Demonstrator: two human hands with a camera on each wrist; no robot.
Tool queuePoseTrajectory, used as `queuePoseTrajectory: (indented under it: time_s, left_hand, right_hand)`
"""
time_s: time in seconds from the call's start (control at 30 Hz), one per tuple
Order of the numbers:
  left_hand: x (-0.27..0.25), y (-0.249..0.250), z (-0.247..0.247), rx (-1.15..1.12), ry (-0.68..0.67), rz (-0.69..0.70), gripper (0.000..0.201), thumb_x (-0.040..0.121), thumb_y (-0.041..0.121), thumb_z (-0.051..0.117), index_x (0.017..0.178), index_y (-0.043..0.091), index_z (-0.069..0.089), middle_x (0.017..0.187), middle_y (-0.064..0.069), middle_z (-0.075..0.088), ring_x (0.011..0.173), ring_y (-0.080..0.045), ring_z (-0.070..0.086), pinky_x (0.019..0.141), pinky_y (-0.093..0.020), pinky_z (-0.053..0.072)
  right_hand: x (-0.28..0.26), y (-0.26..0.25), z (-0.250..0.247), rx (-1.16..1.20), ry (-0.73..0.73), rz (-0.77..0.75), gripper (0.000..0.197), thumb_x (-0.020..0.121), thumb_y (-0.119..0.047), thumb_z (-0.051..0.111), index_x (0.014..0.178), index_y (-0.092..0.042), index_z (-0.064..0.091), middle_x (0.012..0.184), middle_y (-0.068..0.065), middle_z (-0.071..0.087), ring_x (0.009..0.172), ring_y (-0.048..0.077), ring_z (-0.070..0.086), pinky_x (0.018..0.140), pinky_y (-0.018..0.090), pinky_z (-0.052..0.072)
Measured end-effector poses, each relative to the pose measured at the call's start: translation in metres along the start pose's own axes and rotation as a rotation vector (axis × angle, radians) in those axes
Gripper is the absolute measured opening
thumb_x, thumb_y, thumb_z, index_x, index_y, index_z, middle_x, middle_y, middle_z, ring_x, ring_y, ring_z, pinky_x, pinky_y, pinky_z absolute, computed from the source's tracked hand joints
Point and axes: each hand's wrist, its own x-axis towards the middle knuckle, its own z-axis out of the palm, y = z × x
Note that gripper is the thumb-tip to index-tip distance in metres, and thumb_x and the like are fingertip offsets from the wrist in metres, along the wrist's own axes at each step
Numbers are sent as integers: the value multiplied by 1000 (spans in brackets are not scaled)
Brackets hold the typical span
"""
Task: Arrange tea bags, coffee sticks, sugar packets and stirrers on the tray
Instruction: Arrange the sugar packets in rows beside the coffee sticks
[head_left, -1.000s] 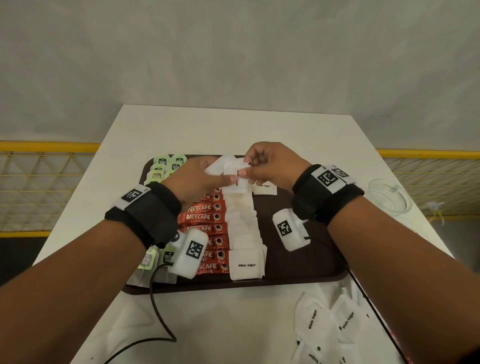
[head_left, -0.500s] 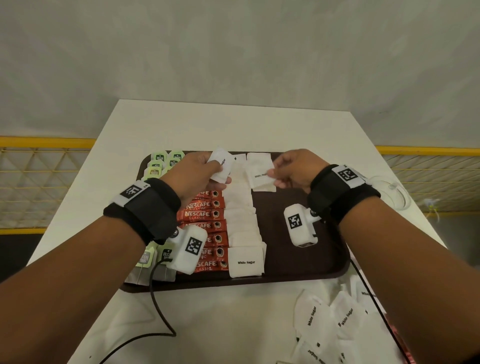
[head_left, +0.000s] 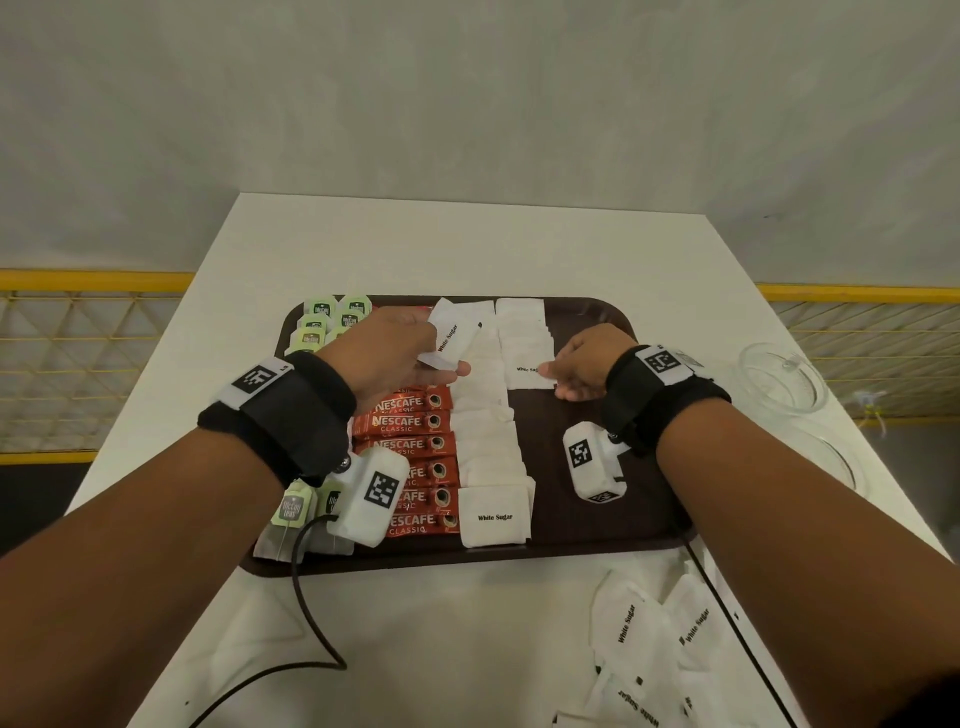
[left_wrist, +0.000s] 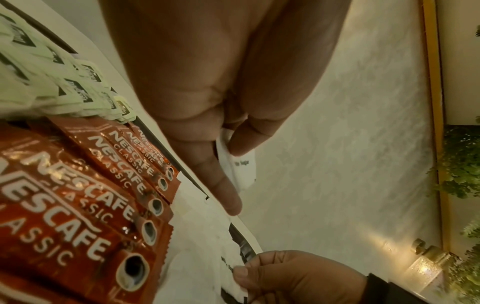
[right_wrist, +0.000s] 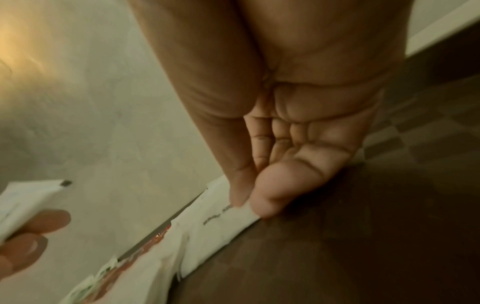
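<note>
Paper decides the handling: each flat white paper sugar packet looks light, limp and easily creased, best pinched at an edge; left hand pinches one above the brown plastic tray near its far edge; right hand pinches another packet lying in the second column.

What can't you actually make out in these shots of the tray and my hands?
- Stirrers: none visible in any view.
- Far coffee sticks: head view, hidden under the left hand.
- Held sugar packets: count unclear, they overlap.
- Near tea bags: head view, partly covered by the left wrist camera.
- Packet pinched by the right hand: right wrist view, print blurred.
- Loose sugar packets: cut off by the bottom edge.
</note>
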Motion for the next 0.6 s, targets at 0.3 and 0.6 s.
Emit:
queuePoseTrajectory:
  time_s: [0.3, 0.6]
  left_hand:
    - [1, 0, -2, 91, -170, 40, 29, 98, 2, 55, 126, 4, 60, 118, -11, 71, 101, -23, 72, 86, -37, 59]
    - [-2, 3, 8, 115, -128, 114, 27, 96, 5, 59, 123, 8, 61, 111, -11, 69, 91, -18, 71, 73, -26, 61]
  right_hand:
    - [-30, -24, -10, -41, 94, -362, 41, 91, -49, 58, 95, -8, 66, 80, 1, 68, 61, 15, 56, 60, 30, 48]
    - [-35, -11, -7, 309, -155, -386, 10, 82, -2, 72, 86, -5, 64, 72, 8, 66, 57, 13, 61, 58, 21, 53]
